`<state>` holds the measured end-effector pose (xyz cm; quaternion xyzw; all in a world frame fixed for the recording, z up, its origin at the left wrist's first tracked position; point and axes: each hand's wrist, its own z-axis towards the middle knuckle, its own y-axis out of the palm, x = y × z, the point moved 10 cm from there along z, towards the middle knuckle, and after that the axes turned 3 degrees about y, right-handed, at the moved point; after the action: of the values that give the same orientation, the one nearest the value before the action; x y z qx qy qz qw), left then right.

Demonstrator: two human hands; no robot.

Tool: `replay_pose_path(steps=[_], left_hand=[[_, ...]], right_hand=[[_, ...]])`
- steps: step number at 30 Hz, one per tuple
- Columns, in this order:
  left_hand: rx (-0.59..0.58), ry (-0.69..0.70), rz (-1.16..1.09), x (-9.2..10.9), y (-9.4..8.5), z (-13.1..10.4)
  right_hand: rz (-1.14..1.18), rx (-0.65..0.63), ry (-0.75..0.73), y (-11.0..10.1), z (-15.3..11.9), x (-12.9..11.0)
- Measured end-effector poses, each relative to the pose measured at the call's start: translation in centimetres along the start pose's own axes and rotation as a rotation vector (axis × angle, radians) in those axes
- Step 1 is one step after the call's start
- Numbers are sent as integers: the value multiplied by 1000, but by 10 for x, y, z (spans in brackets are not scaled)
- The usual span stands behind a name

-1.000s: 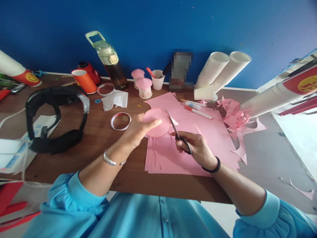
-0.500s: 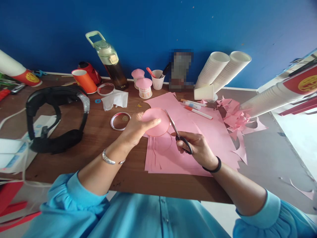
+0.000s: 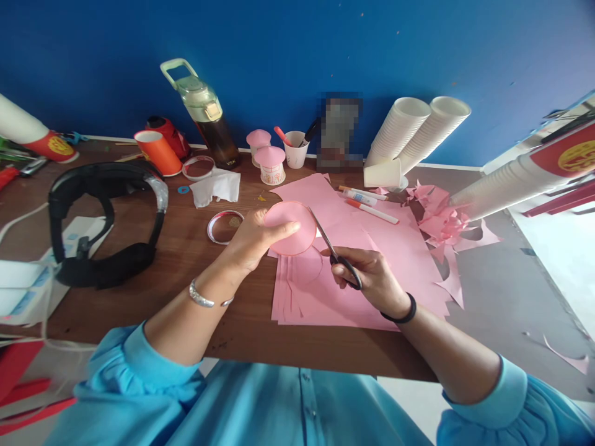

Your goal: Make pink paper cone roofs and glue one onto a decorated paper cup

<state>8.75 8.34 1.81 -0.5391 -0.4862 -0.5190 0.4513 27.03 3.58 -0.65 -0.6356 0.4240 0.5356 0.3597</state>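
My left hand (image 3: 255, 238) pinches a round pink paper disc (image 3: 300, 214) with an orange-red outline, thumb on top and fingers underneath. In my right hand (image 3: 369, 275) is a pair of scissors (image 3: 322, 229) with dark handles. Their blades look closed or nearly so, pointing up and left beside the disc's right edge. Below both hands lie stacked pink paper sheets (image 3: 385, 297), the upper ones with cut edges. An orange marker (image 3: 374, 212) and a glue stick or white tube (image 3: 360, 197) rest on the sheets.
Two small paper-cup houses (image 3: 271, 166) with pink cone roofs stand behind, beside a cup of pens (image 3: 296, 152). A water bottle (image 3: 204, 118) leans back left. Stacked paper cups (image 3: 400, 127) and pink scraps (image 3: 441, 214) are right; a black headset strap (image 3: 105, 272) lies left.
My left hand and the disc have shifted very slightly left, so a bit more space shows between the disc and the scissors. My right hand is almost where it was.
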Motion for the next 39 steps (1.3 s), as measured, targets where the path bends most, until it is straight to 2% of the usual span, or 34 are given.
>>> replay_pose_path(steps=[6, 13, 21, 25, 30, 32, 35, 39], left_hand=[[-41, -2, -9, -1, -1, 2], [-38, 6, 17, 0, -4, 3], [-42, -3, 43, -3, -3, 2], [-73, -33, 67, -8, 5, -2], [-245, -86, 112, -19, 33, -11], [-275, -68, 173, -19, 40, -14], [-267, -52, 253, -18, 43, -16], [-181, -61, 194, -17, 36, -14]], right_hand=[[-10, 4, 0, -1, 0, -1], [3, 7, 18, -1, 1, 1], [78, 84, -4, -10, 3, 5], [156, 164, -63, -16, 5, 3], [226, 201, -56, -16, 5, 5], [230, 196, -22, -13, 5, 9], [240, 210, -6, -13, 5, 13], [273, 253, -29, -19, 7, 15]])
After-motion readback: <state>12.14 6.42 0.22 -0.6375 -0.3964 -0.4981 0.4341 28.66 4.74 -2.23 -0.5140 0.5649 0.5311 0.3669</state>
